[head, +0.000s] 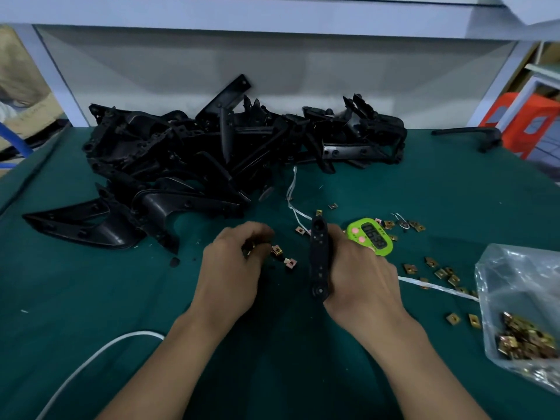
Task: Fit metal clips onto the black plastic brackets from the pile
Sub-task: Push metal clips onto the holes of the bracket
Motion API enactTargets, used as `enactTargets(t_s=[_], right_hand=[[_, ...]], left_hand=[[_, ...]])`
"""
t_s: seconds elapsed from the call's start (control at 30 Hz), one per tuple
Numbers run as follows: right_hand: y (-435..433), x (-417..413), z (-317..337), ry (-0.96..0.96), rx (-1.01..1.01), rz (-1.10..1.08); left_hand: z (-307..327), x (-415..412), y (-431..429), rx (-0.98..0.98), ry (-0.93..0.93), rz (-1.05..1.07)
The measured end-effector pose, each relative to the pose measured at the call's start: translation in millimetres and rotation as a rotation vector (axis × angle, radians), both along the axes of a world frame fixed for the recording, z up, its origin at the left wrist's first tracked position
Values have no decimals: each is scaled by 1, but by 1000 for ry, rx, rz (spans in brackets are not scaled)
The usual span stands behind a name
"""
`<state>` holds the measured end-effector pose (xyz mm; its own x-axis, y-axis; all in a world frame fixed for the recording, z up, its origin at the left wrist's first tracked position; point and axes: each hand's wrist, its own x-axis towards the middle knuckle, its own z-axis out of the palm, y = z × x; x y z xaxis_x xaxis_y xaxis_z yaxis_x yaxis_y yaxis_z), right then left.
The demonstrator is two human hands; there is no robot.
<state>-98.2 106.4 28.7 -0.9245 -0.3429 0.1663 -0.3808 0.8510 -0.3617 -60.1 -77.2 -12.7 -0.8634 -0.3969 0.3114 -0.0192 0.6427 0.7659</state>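
Your right hand (363,274) grips one black bracket (317,262) at frame centre, fingers wrapped round its right side. An end clip (318,212) sits at the bracket's far tip and looks already fitted, but that's hard to confirm. Your left hand (233,268), just left of the bracket, is curled with its fingertips pinching a clip (249,252); only a gold glint shows. Two spare clips (277,251) lie on the green worktop (121,298) between your hands.

Step, as judged: picking up the next clip for the held bracket. Next you likely bring the clip to a free mounting spot, line its open mouth with the edge and push it on squarely. It's a small part and slips easily.

A green timer (371,236) sits just beyond the right hand. Loose clips (439,271) and a bag of clips (521,334) are at right. The bracket pile (212,153) is upper centre-left.
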Motion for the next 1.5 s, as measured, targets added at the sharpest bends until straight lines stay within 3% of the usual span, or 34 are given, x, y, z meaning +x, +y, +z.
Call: enactTargets(t_s=[0.1,0.3,0.43,0.73,0.87,0.97,1.0,1.07,1.27,1.37,1.5], right_hand=[[4,-5,-2,29,-33,-44],[25,-21,2,40,-97,-152],[36,-26,10,-87,-170,-137],[24,-21,4,-112,27,-125],[24,-19,9,-140,-203,-7],[18,-18,17,-442,-679,30],[16,-18,17,-499,-744,68],[14,-15,15,-513,-714,128],[14,-14,13,-630,-897,148],[14,-13,13,-613,-853,103],[21,-23,8,-221,-440,-68]], left_hand=[[1,-2,-3,72,-29,9],[1,1,-4,-118,-76,59],[0,3,-1,-168,-67,21],[1,2,4,-231,-17,-17],[6,7,13,-207,109,-109],[11,12,23,-59,82,-194],[12,13,26,-25,57,-209],[14,14,32,36,26,-219],[16,16,34,235,84,-201],[18,16,34,213,80,-197],[18,13,30,286,63,-89]])
